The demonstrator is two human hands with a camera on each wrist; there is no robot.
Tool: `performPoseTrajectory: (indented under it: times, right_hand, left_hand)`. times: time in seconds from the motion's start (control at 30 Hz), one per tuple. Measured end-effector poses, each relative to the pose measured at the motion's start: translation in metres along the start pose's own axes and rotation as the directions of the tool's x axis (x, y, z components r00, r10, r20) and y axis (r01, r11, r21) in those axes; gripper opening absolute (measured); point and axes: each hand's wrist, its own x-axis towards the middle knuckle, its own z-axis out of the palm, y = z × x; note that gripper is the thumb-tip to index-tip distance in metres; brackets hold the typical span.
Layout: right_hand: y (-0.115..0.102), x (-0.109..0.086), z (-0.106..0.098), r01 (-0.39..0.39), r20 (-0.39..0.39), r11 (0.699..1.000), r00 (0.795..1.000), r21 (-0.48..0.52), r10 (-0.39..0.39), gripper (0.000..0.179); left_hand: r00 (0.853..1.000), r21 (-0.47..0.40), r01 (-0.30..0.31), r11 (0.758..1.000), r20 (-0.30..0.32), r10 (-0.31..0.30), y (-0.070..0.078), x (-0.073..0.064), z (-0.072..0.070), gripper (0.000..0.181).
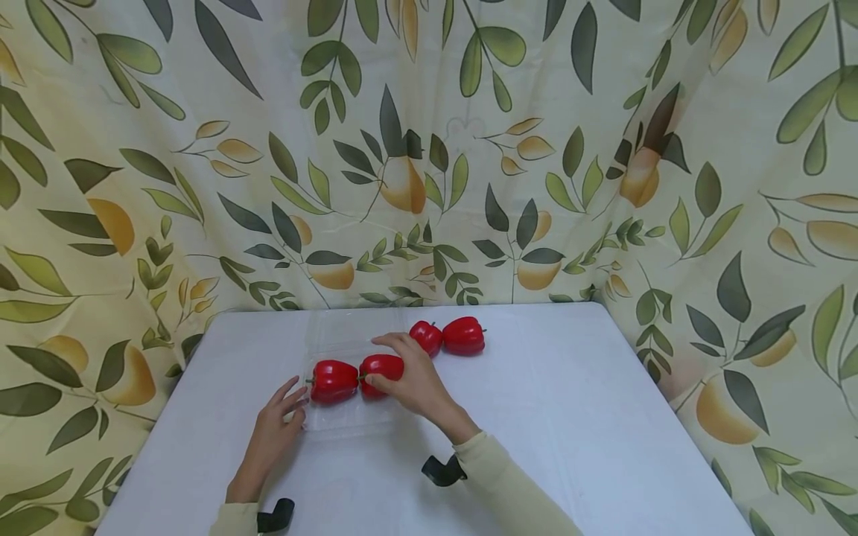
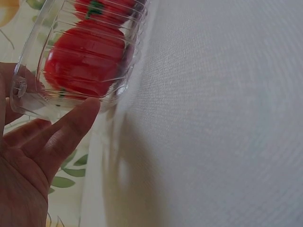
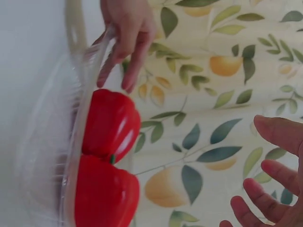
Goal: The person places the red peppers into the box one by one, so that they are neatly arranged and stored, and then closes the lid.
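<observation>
Two red bell peppers, the left one (image 1: pixel 334 382) and the right one (image 1: pixel 380 365), lie side by side in a clear plastic container (image 1: pixel 351 427) with its lid folded back. My left hand (image 1: pixel 276 428) holds the container's left end wall; the left wrist view shows fingers behind the clear wall (image 2: pixel 34 52) and one digit against its outside. My right hand (image 1: pixel 417 381) hovers over the right pepper, overlapping it in the head view. In the right wrist view, that hand (image 3: pixel 279 179) is spread, apart from the peppers.
Two more red bell peppers, a smaller one (image 1: pixel 427 338) and a larger one (image 1: pixel 464 336), lie on the white table (image 1: pixel 550 417) beyond my right hand. A leaf-and-fruit patterned curtain (image 1: pixel 429 246) hangs behind the table and at both sides.
</observation>
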Motion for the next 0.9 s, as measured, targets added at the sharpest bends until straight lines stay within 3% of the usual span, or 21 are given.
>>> performPoseTrajectory:
  times: [0.47, 0.9]
  right_hand:
    - [-0.010, -0.019, -0.021, 0.103, -0.099, 0.994, 0.990, 0.028, -0.100, 0.059]
    - [0.005, -0.030, -0.040, 0.096, -0.173, 0.994, 0.981, 0.052, -0.086, 0.062]
  left_hand:
    - [1.000, -0.012, 0.009, 1.000, 0.003, -0.009, -0.002, 0.000, -0.001, 0.039]
    - [1.000, -0.018, 0.010, 1.000, 0.000, -0.010, -0.002, 0.000, 0.001, 0.039]
